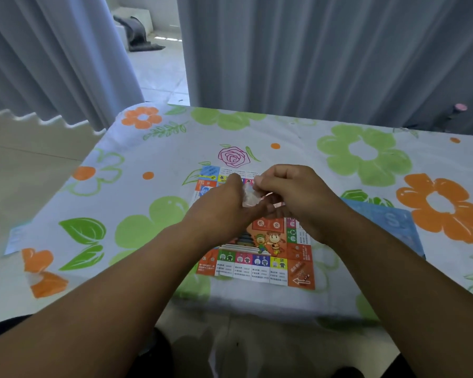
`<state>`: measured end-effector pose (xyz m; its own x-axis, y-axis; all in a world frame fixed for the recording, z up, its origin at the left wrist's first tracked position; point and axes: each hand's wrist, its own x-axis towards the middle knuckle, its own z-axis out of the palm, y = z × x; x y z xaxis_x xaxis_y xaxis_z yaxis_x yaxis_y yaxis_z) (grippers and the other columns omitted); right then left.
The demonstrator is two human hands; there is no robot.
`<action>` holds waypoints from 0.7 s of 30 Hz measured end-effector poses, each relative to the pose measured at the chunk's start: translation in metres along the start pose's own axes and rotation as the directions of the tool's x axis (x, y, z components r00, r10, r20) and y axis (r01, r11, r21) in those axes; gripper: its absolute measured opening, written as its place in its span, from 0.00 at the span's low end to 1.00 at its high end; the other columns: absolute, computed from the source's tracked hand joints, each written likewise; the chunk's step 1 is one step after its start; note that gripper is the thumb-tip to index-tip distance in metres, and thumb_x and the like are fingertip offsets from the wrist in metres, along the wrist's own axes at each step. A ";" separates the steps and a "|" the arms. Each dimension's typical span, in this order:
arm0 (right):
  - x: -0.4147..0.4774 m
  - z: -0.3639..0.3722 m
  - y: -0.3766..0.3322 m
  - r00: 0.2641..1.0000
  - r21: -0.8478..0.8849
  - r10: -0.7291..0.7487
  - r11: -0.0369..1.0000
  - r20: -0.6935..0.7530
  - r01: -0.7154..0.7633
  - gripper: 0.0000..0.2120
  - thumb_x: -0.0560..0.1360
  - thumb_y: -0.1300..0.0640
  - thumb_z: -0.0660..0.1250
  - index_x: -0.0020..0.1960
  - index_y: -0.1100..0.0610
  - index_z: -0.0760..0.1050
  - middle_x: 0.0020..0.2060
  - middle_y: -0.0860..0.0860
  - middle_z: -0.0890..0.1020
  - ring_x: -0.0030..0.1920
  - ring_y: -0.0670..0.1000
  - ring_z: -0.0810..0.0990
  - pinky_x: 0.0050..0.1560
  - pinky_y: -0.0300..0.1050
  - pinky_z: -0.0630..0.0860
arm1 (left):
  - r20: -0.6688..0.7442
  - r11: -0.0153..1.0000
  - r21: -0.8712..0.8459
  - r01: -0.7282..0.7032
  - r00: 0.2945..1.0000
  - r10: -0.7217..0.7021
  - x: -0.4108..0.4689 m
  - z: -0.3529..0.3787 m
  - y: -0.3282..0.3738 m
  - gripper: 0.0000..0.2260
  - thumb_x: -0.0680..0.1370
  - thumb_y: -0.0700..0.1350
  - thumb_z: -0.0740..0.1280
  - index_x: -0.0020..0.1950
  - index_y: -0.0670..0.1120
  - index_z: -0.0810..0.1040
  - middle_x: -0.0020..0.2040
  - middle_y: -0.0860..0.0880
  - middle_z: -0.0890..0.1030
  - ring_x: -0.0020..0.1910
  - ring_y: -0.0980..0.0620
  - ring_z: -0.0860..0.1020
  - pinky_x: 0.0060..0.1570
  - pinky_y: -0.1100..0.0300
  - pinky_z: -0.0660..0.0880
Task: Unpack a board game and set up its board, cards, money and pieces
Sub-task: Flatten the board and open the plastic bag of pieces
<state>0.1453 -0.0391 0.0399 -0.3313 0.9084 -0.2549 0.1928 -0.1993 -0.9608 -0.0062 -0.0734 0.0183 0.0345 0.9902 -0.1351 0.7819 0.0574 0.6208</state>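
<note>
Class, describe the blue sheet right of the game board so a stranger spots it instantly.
Find the white tablecloth printed with green and orange flowers. The multicoloured square game board lies at its centre; the flat blue sheet lies right of it. Unlike the board, it is plain blue with pale marks.

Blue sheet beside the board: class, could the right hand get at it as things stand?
Probably yes: the blue sheet lies flat right by that forearm, though the right hand must first let go of the clear packet held with the left hand.
</note>
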 end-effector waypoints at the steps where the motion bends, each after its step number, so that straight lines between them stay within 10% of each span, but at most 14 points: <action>1: 0.000 0.000 0.000 1.000 -0.019 -0.007 1.000 0.011 0.007 0.07 0.78 0.58 0.68 0.44 0.61 0.79 0.40 0.56 0.81 0.35 0.51 0.77 0.39 0.48 0.79 | -0.002 1.000 0.009 0.011 1.000 -0.011 0.002 0.001 -0.001 0.22 0.75 0.66 0.65 0.48 0.48 0.64 0.38 0.52 0.74 0.35 0.55 0.73 0.31 0.55 0.63; 21: 0.033 0.016 0.050 0.974 -0.056 0.204 0.978 0.095 -0.200 0.03 0.76 0.60 0.73 0.44 0.59 0.82 0.43 0.55 0.86 0.45 0.54 0.84 0.48 0.51 0.83 | 0.232 0.981 0.138 0.137 0.958 -0.167 0.031 0.000 -0.044 0.14 0.71 0.54 0.75 0.45 0.52 0.71 0.39 0.53 0.78 0.40 0.53 0.78 0.36 0.59 0.71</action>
<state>0.1297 -0.0250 -0.0187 -0.3709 0.8096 -0.4550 0.3062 -0.3560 -0.8829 -0.0392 -0.0456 -0.0128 0.0469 0.9100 -0.4119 0.8575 0.1748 0.4839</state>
